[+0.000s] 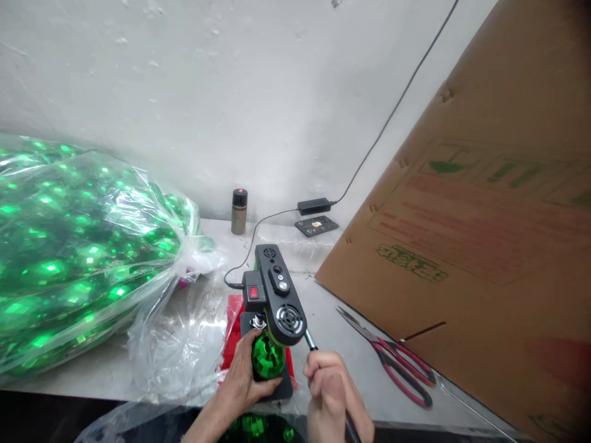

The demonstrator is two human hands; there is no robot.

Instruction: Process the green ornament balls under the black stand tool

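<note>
My left hand [241,372] is wrapped around a shiny green faceted ball [268,358], with the thumb along its near side. The ball sits under the front end of a small black bench machine [279,289], above its dark base plate [281,390]. My right hand [333,391] is closed around the black-gripped lever [311,340] on the machine's right side. A red rocker switch [253,292] is on the box at the machine's left. Whatever part of the machine meets the ball is hidden by its head.
A clear bag of green faceted balls [83,258] fills the left. Red-handled scissors [392,357] lie right, beside a large leaning cardboard sheet [462,246]. Behind stand a capped bottle [239,212], a power adapter [315,205] and a dark phone [316,226]. A red sheet [231,332] lies beneath the machine.
</note>
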